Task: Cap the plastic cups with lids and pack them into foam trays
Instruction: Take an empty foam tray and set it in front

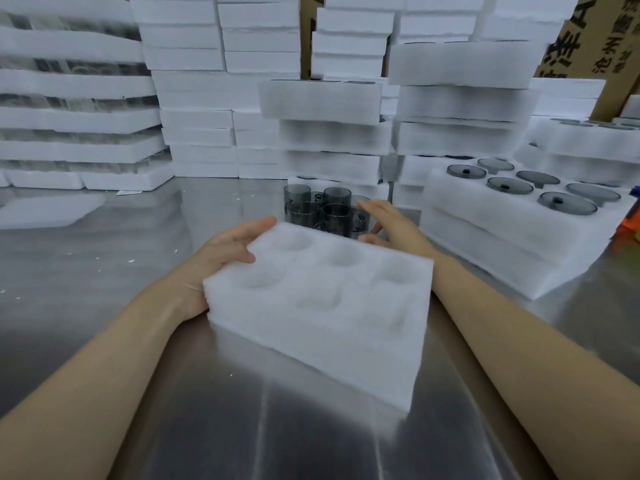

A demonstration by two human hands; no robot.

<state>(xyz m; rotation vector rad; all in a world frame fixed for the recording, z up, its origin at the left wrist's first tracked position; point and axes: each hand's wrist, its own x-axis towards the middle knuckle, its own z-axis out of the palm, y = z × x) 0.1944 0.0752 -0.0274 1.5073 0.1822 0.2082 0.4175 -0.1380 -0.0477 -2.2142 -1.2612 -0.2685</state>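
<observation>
Behind, Chinese-lettered carton (pixel 573 39), left hand (pixel 221 259) holding tray (pixel 322 320)

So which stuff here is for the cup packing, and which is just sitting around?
For the job: empty foam tray, left hand gripping it, right hand, grey cups, filled tray of lidded cups.
Just lying about: foam stacks behind, cardboard boxes, flat foam sheet, orange thing at the right edge.

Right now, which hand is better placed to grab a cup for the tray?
Right, probably. The right hand is open beside the grey cups, while the left hand grips the empty foam tray by its left edge.
</observation>
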